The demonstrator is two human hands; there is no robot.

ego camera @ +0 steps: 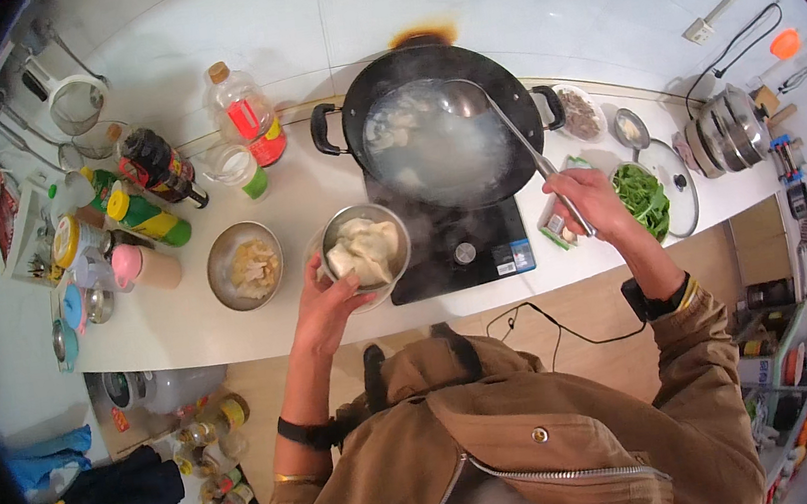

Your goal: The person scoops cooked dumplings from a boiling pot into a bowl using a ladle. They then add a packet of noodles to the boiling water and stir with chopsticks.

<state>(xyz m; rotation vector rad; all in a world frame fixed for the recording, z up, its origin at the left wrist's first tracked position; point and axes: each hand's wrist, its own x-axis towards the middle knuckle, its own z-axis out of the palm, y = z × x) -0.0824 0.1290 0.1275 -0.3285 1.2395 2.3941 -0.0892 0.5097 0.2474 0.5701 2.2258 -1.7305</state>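
A dark wok with two black handles stands on a black induction cooktop, holding steaming, cloudy water with pale pieces in it. My right hand, to the right of the cooktop, grips the handle of a metal ladle, whose bowl rests in the wok's water. My left hand holds the rim of a steel bowl of cooked dumplings, just left of the cooktop. Beneath this bowl, the edge of another pale dish shows. Steam blurs the wok's contents.
Left of the dumplings, a metal bowl holds pale food. Bottles, including a large clear one, and jars line the left side. At right lie leafy greens, a glass lid, a bowl of meat and a stacked steel steamer.
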